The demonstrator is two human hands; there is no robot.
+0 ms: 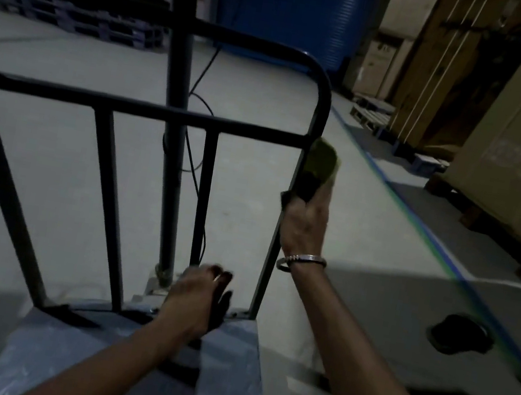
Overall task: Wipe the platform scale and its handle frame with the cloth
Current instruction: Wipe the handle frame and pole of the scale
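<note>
The platform scale's black handle frame (pixel 149 110) rises in front of me, with a curved top rail, a crossbar and vertical bars. Its platform (pixel 106 354), covered in shiny plastic film, lies at the bottom centre. My right hand (pixel 305 222) grips a green cloth (pixel 323 159) wrapped round the frame's right upright, below the bend. My left hand (pixel 199 298) hangs low near the foot of the frame, over the platform's far edge, fingers loosely spread and holding nothing. A grey pole (pixel 176 133) with a black cable stands just behind the frame.
Large cardboard boxes (pixel 509 119) on wooden pallets line the right side behind a blue floor stripe (pixel 421 222). A blue tank (pixel 299 9) stands at the back and dark pallets (pixel 75 18) are stacked at the back left. A round dark floor cover (pixel 461 333) lies to the right.
</note>
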